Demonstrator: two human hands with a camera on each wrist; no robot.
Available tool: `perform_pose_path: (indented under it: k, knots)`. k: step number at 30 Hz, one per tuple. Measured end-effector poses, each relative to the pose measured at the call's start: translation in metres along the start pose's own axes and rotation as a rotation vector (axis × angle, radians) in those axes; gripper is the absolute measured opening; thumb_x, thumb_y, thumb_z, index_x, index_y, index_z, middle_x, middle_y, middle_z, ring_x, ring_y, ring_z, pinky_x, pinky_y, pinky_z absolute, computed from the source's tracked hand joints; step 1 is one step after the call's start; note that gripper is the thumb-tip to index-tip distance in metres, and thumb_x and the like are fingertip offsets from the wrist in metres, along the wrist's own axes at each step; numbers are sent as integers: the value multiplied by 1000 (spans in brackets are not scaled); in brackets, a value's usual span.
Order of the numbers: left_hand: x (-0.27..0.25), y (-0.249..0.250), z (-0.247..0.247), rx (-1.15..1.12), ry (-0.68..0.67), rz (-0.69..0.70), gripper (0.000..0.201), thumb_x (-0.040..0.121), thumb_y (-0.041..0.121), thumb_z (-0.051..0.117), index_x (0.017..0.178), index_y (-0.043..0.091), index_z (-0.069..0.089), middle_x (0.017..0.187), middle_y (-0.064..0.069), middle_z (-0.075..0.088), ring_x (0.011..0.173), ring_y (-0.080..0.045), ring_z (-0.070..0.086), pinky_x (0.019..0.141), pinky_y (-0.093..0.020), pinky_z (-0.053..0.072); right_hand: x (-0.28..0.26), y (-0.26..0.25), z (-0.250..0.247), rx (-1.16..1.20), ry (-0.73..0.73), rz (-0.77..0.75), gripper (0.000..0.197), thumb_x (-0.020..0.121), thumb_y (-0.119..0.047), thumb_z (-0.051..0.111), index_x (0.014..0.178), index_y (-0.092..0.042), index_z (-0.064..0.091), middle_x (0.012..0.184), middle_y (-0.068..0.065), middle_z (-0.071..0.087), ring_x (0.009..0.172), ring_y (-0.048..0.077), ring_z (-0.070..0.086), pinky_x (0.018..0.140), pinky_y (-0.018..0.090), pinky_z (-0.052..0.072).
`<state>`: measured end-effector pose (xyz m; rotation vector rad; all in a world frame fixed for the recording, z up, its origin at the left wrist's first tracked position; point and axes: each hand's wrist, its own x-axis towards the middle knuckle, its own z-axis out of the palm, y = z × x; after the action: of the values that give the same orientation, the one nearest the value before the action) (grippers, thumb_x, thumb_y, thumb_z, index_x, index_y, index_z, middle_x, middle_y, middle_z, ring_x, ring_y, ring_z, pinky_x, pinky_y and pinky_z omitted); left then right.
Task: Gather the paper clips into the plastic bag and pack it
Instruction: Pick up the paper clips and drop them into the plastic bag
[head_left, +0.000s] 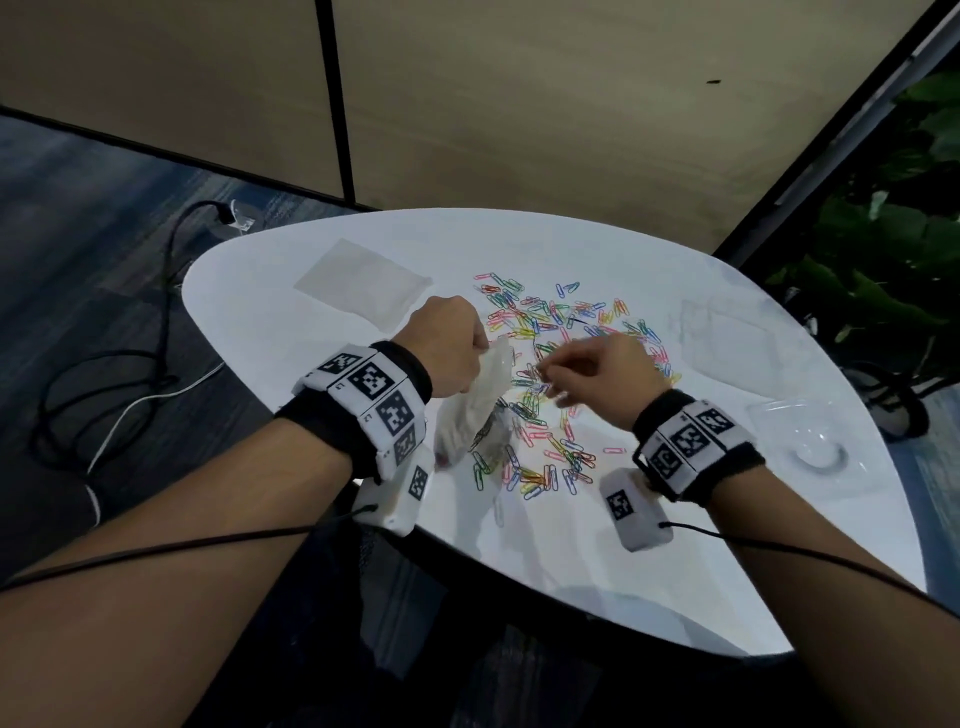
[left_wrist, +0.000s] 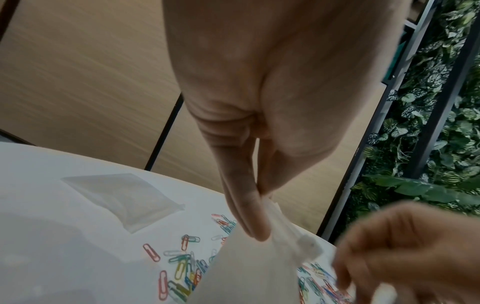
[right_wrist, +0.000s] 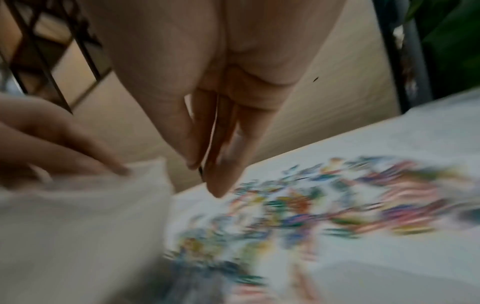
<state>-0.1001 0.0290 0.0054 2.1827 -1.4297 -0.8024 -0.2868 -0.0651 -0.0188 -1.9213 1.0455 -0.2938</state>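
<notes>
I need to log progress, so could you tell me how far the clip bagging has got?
Early stage. The left hand pinches the plastic bag up by its top, some clips already inside. The right hand hovers beside it. Most paper clips remain scattered on the table; sealing remains.

Both bare forearms reach forward over the near edge of the white table (head_left: 649, 571), each wrist wrapped in a band with black-and-white markers and a small white box hanging under it. The left hand (head_left: 449, 345) is raised, back upward, its thumb and fingers (left_wrist: 244, 207) pinching the top edge of the clear plastic bag (head_left: 475, 410), which hangs below it. The right hand (head_left: 605, 374) hovers just beside it, palm down, fingertips (right_wrist: 221, 181) drawn together pointing downward; blur hides whether they hold anything.
</notes>
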Motion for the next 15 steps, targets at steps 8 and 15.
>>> perform_pose_path:
  k: [8, 15]
  knots:
    - [-1, -6, -9, 18, -15, -18, 23, 94, 1, 53, 107, 3, 72, 84, -8, 69, 69, -26, 75, 79, -37, 62, -22, 97, -4, -646, -290, 300, 117, 41, -51, 93, 140, -24, 37, 131, 7, 43, 103, 19, 52, 97, 35, 49]
    - [1, -6, -9, 29, -27, -21, 27, 93, -2, 51, 111, 5, 71, 90, -10, 72, 66, -22, 73, 79, -37, 62, -13, 89, 40, -587, -192, 158, 101, 65, -32, 88, 147, -24, 30, 136, 9, 36, 114, 22, 51, 101, 31, 44]
